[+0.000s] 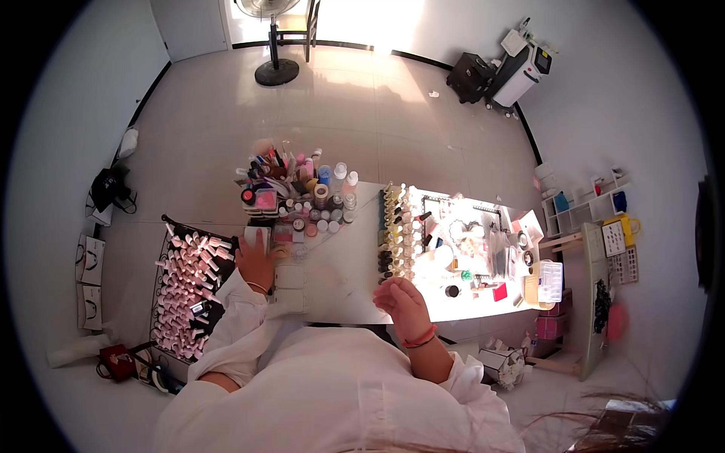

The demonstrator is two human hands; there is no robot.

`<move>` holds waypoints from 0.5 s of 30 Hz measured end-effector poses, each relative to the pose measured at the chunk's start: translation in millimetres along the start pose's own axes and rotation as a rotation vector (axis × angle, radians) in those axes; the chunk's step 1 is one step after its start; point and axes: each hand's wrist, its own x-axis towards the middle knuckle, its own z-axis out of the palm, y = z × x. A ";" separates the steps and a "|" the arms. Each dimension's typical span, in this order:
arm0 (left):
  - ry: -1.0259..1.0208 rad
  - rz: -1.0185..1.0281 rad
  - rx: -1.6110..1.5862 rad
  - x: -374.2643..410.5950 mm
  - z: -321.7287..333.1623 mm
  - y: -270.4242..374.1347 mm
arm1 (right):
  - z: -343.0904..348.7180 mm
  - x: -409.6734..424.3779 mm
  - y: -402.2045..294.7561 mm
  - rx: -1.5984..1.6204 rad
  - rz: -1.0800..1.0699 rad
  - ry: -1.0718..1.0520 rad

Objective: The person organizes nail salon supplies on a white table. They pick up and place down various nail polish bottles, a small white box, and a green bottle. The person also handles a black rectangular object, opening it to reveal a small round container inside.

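My left hand [256,263] reaches over the left end of the white table [340,266], its fingers on a pale, flat, box-like item [249,234]; whether it grips it cannot be told. Just right of that wrist lies a white case or folder [290,282] with rounded panels. My right hand [399,303] is raised at the table's near edge, palm turned inward, fingers loosely curved, with nothing visible in it. Beyond it stand rows of small bottles [399,232], light-capped and dark-capped. Jars and bottles [334,215] crowd the table's back left, beside a cluster of pens and brushes [277,170].
A rack of pink bottles [190,289] stands left of the table. Strong light falls on a cluttered tray [461,243] at the right, near a clear plastic box [549,281]. A pedestal fan [276,71] and a wheeled machine [518,76] stand farther off.
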 end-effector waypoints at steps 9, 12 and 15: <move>-0.085 0.011 0.062 0.7 -16.5 3.3 | -67.2 -5.0 -15.0 -0.245 -0.292 0.119; -0.086 0.051 0.049 -3.3 -25.7 0.3 | -110.0 0.7 -31.1 -0.771 -0.470 0.435; -0.082 0.137 -0.030 -3.9 -46.3 11.8 | -140.8 20.7 -44.3 -1.256 -0.675 0.549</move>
